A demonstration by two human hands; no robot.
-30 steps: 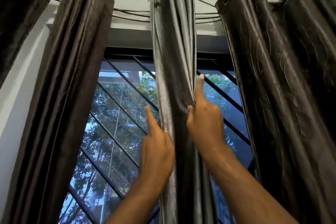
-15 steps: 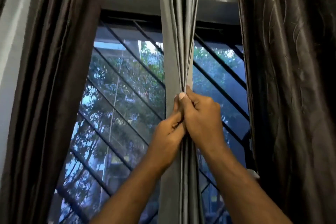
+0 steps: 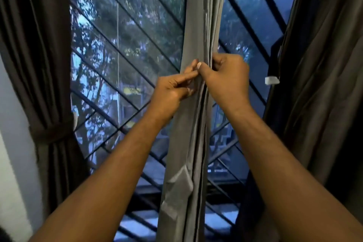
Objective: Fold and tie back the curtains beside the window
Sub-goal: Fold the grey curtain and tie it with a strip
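A grey curtain point(image 3: 198, 25) hangs gathered into narrow pleats down the middle of the window. My left hand point(image 3: 172, 89) pinches its left folds at mid height. Right beside it, my right hand point(image 3: 225, 76) grips the right folds, thumb pressed against the left hand's fingers. A lighter fabric strip point(image 3: 180, 180) hangs on the grey curtain lower down. A dark brown curtain point(image 3: 39, 45) at the left is cinched by a tie-back band point(image 3: 51, 133). Another dark brown curtain point(image 3: 324, 64) hangs loose at the right.
Behind the curtains is a window with a diagonal black grille point(image 3: 125, 59); trees and buildings show outside. A small white tab point(image 3: 272, 80) sticks out at the right curtain's edge. A pale wall point(image 3: 11, 143) runs along the far left.
The view has tilted down; the curtain rod is out of sight. Both hands have gone from spread fingers to gripping the gathered grey curtain and have slid lower along it.
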